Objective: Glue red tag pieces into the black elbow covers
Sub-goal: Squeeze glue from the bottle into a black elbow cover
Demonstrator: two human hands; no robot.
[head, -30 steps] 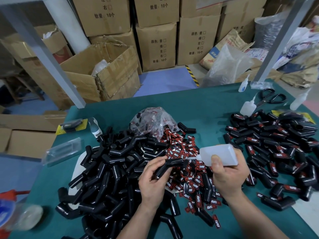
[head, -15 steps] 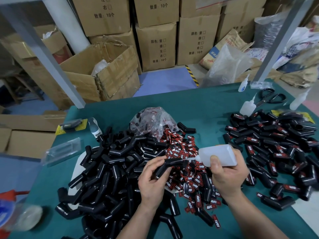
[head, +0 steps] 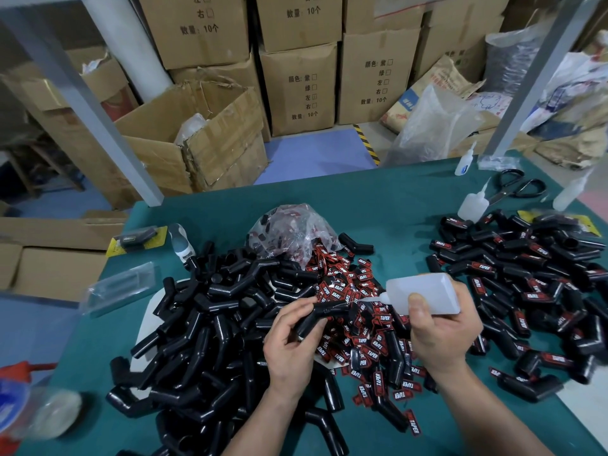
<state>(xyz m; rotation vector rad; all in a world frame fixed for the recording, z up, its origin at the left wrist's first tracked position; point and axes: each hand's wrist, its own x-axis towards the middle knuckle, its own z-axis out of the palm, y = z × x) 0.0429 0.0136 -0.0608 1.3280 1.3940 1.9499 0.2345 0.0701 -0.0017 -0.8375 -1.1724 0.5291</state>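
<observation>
So the left hand (head: 289, 347) had its fingers curled round one black cover (head: 316, 319), thumb on top, holding it up off the table (head: 378, 199). The right hand (head: 442, 334) was wrapped round the glue bottle (head: 427, 292), thumb pressing its side. The bottle lay nearly level with the nozzle aimed left at the cover's far end, just past the left fingertips. Couldn't tell if the tip was actually touching the cover or just really close, too small to make out. Right under and between both sets of fingers was a messy heap of red tags (head: 365, 343) with TAPER printed on them, spilling out of a clear bag (head: 289, 232) that sat beyond the left fingers. Off to the left of the left fingers was a big heap of bare covers (head: 204, 324), all plain black. Right of the right fingers was the tagged pile (head: 533, 278), covers with red tags showing. Further out past the right fingers, near the table's far edge, were a spare bottle (head: 472, 205) and black scissors (head: 516, 189) just beside it.
</observation>
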